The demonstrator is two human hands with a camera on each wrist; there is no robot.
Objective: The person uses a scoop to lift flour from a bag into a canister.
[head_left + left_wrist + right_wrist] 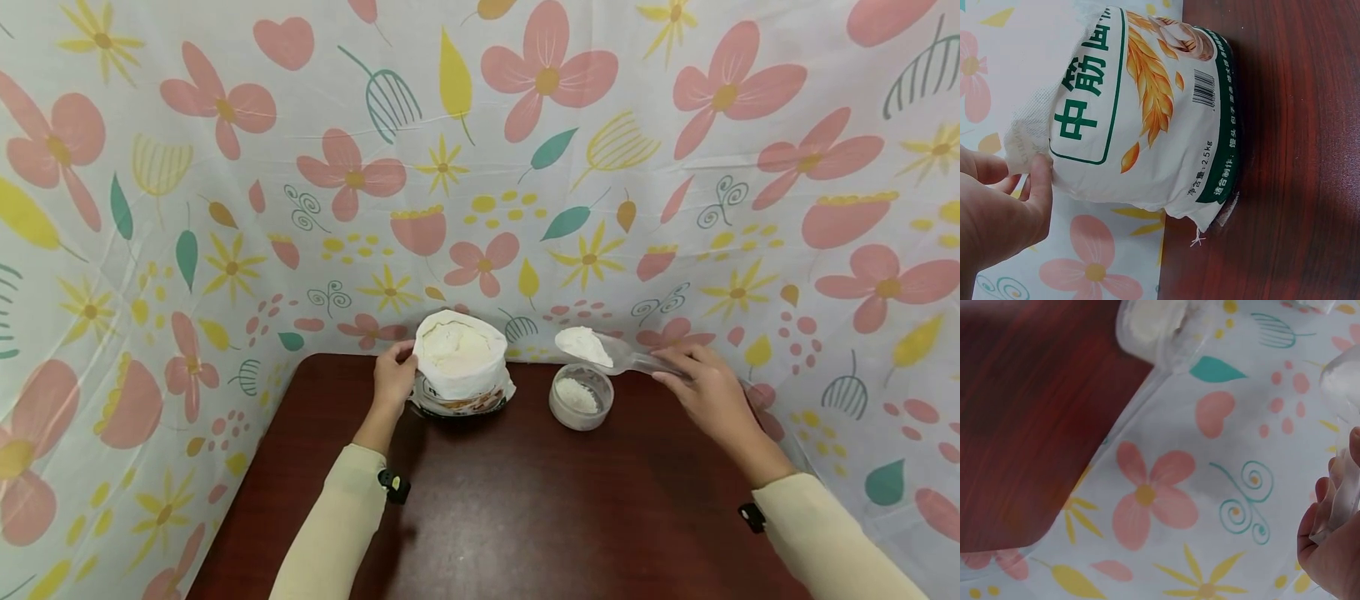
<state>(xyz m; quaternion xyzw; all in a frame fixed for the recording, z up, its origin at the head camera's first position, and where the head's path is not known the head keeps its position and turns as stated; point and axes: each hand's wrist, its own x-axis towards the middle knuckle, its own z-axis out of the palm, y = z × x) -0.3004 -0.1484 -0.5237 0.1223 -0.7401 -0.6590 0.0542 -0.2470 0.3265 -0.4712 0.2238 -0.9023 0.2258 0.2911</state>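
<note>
Your left sleeve (330, 525) and right sleeve (836, 537) are plain pale cream, reaching to the wrists. At your left cuff sits a small, black left camera (395, 487) bearing a yellowish patch; your right camera (752, 517), also black, shows a whitish spot.

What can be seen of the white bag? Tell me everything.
The white bag looks woven near its rim and is printed with large green characters, golden wheat, a barcode, "2.5kg" and a dark green band by its base. White threads stick out at one lower corner. It stands open-topped near the back of the table, with pale powder inside. The left hand pinches its rim.
</note>
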